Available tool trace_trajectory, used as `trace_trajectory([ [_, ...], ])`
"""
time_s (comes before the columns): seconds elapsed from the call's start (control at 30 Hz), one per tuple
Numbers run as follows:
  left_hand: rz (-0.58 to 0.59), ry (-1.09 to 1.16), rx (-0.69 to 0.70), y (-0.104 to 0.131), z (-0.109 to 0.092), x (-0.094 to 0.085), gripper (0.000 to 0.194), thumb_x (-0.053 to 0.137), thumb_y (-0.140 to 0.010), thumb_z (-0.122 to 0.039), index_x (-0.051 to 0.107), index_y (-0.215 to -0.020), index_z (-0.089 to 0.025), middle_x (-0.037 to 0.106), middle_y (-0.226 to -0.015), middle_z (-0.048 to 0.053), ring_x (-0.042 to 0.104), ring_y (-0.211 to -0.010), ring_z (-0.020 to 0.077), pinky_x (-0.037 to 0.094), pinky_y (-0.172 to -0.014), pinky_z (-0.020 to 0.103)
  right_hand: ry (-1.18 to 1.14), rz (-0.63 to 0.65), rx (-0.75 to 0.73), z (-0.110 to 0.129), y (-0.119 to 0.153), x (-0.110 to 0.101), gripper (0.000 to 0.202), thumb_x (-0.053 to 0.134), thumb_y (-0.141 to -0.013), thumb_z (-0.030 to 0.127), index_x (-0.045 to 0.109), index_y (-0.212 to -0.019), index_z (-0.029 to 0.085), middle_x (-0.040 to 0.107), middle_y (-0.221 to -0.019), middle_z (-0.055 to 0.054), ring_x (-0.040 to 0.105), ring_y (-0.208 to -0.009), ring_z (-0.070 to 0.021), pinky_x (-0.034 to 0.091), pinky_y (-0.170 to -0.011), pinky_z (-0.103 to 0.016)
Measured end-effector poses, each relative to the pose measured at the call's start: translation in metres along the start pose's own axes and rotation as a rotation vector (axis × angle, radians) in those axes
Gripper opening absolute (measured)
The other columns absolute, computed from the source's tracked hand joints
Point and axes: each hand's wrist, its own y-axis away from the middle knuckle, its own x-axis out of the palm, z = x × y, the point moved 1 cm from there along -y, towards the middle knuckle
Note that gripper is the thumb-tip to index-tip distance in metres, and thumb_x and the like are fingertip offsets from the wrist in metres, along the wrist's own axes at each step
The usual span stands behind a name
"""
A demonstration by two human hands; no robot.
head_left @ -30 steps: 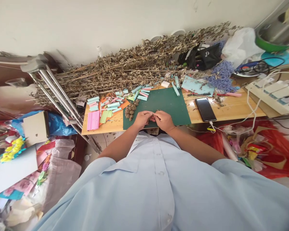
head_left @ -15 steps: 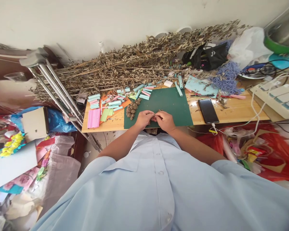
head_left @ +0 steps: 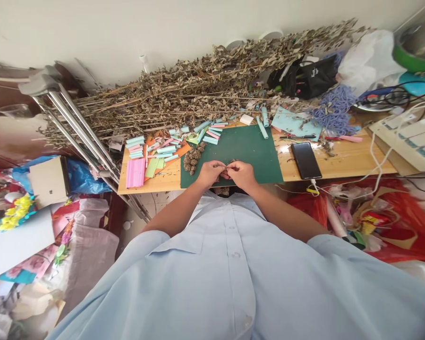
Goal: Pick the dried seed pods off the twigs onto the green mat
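My left hand (head_left: pixel 209 174) and my right hand (head_left: pixel 242 174) meet over the front edge of a green cutting mat (head_left: pixel 248 146). Both are closed, fingertips pinched together on a small brown clump of dried leaves (head_left: pixel 222 178). Fingers cover most of that clump, so its shape is hard to make out. Just left of my left hand, a pile of brown balls of dried plant matter (head_left: pixel 194 158) lies on the mat. More brown bits show past the fingers of my right hand.
Dried leafy stalks (head_left: pixel 184 94) are heaped along the wall. Rolled paper pieces (head_left: pixel 166 150) and a pink block (head_left: pixel 135 173) lie at left. At right are a charging phone (head_left: pixel 306 161), blue cord (head_left: pixel 333 111) and a power strip (head_left: pixel 407 134). A metal stand (head_left: pixel 81 127) leans left.
The camera view has shifted slightly, so the table's things sit a little differently in the picture. Both hands keep their pinch at nearly the same spot, with only slight finger movement.
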Motion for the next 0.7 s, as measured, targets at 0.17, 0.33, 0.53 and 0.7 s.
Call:
trace_trajectory([
  [0.17, 0.038, 0.106, -0.041, 0.001, -0.001, -0.005, 0.024, 0.076, -0.075, -0.026, 0.065, -0.091, -0.013, 0.073, -0.070, 0.009, 0.072, -0.061, 0.0178, 0.026, -0.041, 0.016, -0.346, -0.019, 0.244, -0.003, -0.004, 0.004, 0.021, 0.074, -0.065, 0.036, 0.073, -0.078, 0.019, 0.071, -0.066, -0.003, 0.065, -0.059, -0.0166, 0.055, -0.053, -0.029],
  [0.33, 0.051, 0.114, -0.029, 0.004, 0.000, -0.004, 0.026, 0.078, -0.073, -0.028, 0.064, -0.091, -0.014, 0.073, -0.072, 0.009, 0.073, -0.063, 0.0179, 0.024, -0.040, 0.016, -0.312, -0.031, 0.170, -0.002, -0.004, 0.004, 0.025, 0.076, -0.070, 0.040, 0.075, -0.083, 0.019, 0.073, -0.072, -0.003, 0.067, -0.063, -0.0164, 0.056, -0.056, -0.028],
  [0.53, 0.021, 0.131, -0.036, 0.004, 0.003, -0.003, 0.029, 0.079, -0.075, -0.030, 0.062, -0.093, -0.014, 0.072, -0.068, 0.007, 0.067, -0.052, 0.0133, 0.023, -0.040, 0.016, -0.102, 0.069, -0.010, 0.001, 0.002, -0.005, 0.026, 0.070, -0.081, 0.040, 0.079, -0.096, 0.021, 0.079, -0.087, -0.005, 0.074, -0.080, -0.0216, 0.062, -0.075, -0.036],
  [0.7, 0.047, 0.129, -0.012, 0.004, 0.004, -0.004, 0.024, 0.074, -0.078, -0.030, 0.061, -0.091, -0.015, 0.069, -0.064, 0.005, 0.065, -0.050, 0.0127, 0.022, -0.040, 0.016, 0.115, 0.006, -0.330, 0.002, 0.006, -0.009, 0.013, 0.069, -0.085, 0.032, 0.079, -0.090, 0.025, 0.079, -0.096, -0.004, 0.074, -0.092, -0.0223, 0.060, -0.089, -0.038],
])
